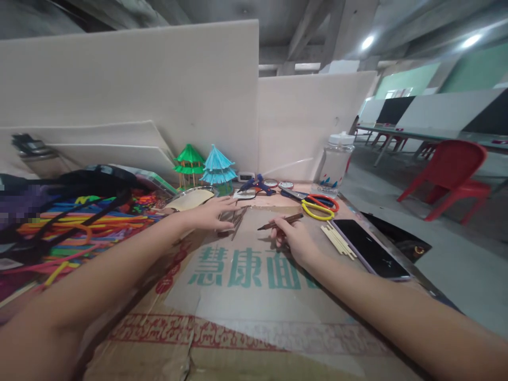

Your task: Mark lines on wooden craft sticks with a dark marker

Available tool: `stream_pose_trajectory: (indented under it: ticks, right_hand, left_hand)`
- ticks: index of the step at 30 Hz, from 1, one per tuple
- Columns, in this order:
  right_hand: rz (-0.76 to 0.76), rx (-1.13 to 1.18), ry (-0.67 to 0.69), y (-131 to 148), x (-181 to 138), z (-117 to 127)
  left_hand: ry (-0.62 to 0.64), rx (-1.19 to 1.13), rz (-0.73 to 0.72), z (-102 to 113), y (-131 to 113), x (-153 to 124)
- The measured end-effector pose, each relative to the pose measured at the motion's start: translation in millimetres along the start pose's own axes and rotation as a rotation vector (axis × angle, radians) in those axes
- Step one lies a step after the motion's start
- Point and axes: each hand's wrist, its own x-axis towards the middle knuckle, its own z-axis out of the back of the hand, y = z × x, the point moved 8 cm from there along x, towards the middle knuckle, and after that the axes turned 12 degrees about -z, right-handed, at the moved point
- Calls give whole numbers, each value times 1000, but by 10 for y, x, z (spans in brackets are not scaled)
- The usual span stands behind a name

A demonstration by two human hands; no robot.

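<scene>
Currently, right hand (pixel 296 237) pinches a brown marker (pixel 292 218) over the printed cardboard (pixel 246 307), tip pointing toward thin dark sticks (pixel 237 228) near the cardboard's far edge. Left hand (pixel 210 214) spread beside and partly over those sticks; can't tell if touching. Risk: if sticks aren't pinned, a nudge could roll them and a marker stroke could skid onto the cardboard.
</scene>
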Motion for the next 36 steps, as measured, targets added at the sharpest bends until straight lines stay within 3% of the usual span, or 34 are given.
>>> stream_pose_trajectory:
  ticks: [4, 8, 14, 27, 36]
  right_hand:
    - [3, 1, 3, 11, -17, -7]
    - [5, -24, -12, 27, -48, -2]
    - [-12, -48, -18, 7, -52, -2]
    - [11, -162, -11, 24, -76, -41]
    - [36, -225, -12, 56, -104, -79]
  left_hand:
    - [-47, 33, 86, 47, 49, -11]
    - [-163, 117, 301, 86, 102, -184]
    - [-114, 144, 468, -164, 136, -280]
    - [-5, 124, 455, -205, 135, -264]
    - [-46, 108, 473, -232, 174, -271]
